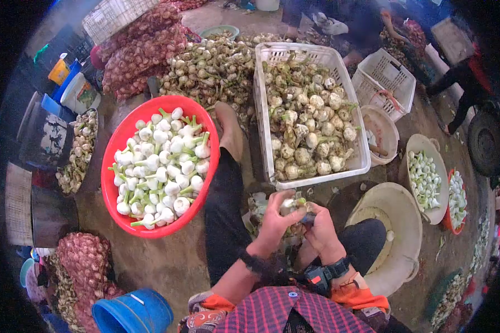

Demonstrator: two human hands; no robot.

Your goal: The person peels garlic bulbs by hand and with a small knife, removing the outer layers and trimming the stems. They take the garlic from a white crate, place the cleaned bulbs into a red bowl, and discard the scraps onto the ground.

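My left hand (278, 222) is closed round a whitish garlic bulb (287, 207) in front of my knees. Right beside it, my right hand (322, 232) has its fingers wrapped on a small dark tool (308, 218); its blade or tip is hidden. The two hands meet at the bulb. Loose peelings (257, 204) lie beneath and to the left of them. Just beyond the hands stands a white plastic crate (266, 161) full of unpeeled, soil-stained garlic bulbs. To the left, a red basin (112, 208) holds clean white bulbs with short green stems.
A large cream tub (408, 244) stands by my right knee. Behind the crate are heaped garlic (214, 72) and red mesh sacks (141, 55). A blue bucket (133, 313) sits lower left. More tubs of peeled garlic (425, 177) stand at right. Other people are at the back.
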